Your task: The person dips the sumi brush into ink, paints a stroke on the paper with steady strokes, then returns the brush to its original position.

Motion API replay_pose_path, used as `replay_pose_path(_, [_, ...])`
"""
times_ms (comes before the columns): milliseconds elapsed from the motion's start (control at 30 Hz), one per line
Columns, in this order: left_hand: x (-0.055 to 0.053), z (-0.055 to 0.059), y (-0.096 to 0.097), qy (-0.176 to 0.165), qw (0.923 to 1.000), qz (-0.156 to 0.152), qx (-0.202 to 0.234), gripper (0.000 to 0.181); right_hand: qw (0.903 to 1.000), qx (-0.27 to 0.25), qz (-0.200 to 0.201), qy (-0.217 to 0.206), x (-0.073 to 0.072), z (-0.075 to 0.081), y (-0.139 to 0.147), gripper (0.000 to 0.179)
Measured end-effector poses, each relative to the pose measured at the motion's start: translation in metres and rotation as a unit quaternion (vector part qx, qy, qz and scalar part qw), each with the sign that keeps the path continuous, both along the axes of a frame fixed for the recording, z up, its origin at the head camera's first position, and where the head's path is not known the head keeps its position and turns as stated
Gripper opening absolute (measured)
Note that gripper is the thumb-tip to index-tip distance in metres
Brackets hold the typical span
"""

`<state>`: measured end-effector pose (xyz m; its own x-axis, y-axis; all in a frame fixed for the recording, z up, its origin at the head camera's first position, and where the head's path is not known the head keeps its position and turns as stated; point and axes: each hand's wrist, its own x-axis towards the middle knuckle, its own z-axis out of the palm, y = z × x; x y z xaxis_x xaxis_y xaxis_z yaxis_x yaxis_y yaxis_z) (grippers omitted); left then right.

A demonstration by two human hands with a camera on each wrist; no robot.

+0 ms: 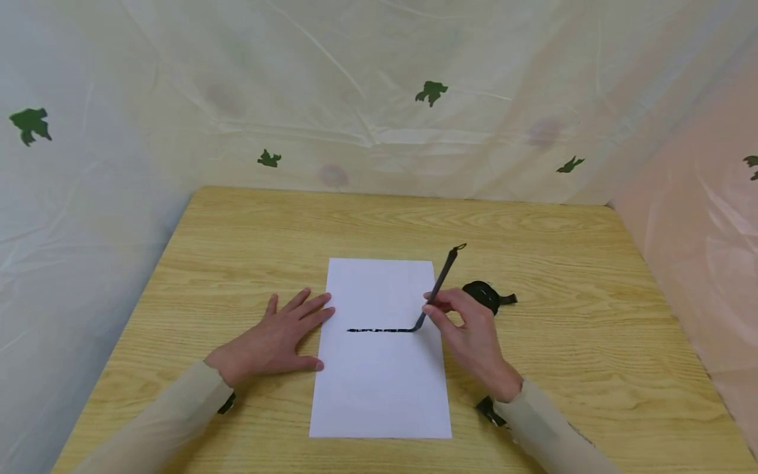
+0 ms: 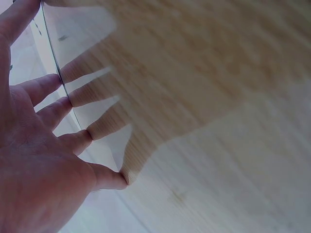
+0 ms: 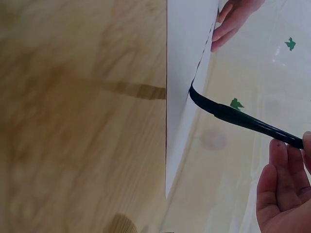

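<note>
A white sheet of paper (image 1: 379,395) lies on the wooden table, with a broken black stroke (image 1: 379,330) running across its middle. My right hand (image 1: 474,332) pinches a dark ink brush (image 1: 441,280) between thumb and fingers. The brush slants up to a hanging loop, and its bent black tip (image 3: 199,99) presses on the paper at the stroke's right end. Spread flat, my left hand (image 1: 275,342) rests with fingertips and thumb at the sheet's left edge. In the left wrist view the left hand's fingers (image 2: 77,141) are straight and apart.
Just behind my right hand sits a black round thing (image 1: 481,296) with a short tail. Pale sheeting (image 1: 367,79) with green leaf-like patches surrounds the table (image 1: 249,243) at the back and sides. Black bands show at both wrists.
</note>
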<state>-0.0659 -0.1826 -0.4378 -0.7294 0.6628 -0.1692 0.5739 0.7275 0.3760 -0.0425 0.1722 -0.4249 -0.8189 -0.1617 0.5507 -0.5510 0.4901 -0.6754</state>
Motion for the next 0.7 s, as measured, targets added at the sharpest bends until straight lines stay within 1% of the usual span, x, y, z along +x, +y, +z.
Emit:
replay_pose_path(167, [0.0001, -0.0009, -0.0006, 0.003, 1.0, -0.001, 0.004, 0.091, 1.0, 0.004, -0.003, 0.006, 0.0003, 0.0003, 0.0017, 0.023])
replay_pose_path(467, [-0.0005, -0.0023, -0.0008, 0.011, 0.9999, -0.003, 0.004, 0.091, 0.9999, 0.0, -0.013, -0.008, 0.0015, 0.0026, 0.0034, 0.02])
replay_pose_path(700, [-0.0003, -0.0019, -0.0007, 0.01, 0.9999, -0.002, 0.004, 0.091, 0.9998, -0.004, -0.016, -0.01, 0.002, 0.0037, 0.0045, 0.022])
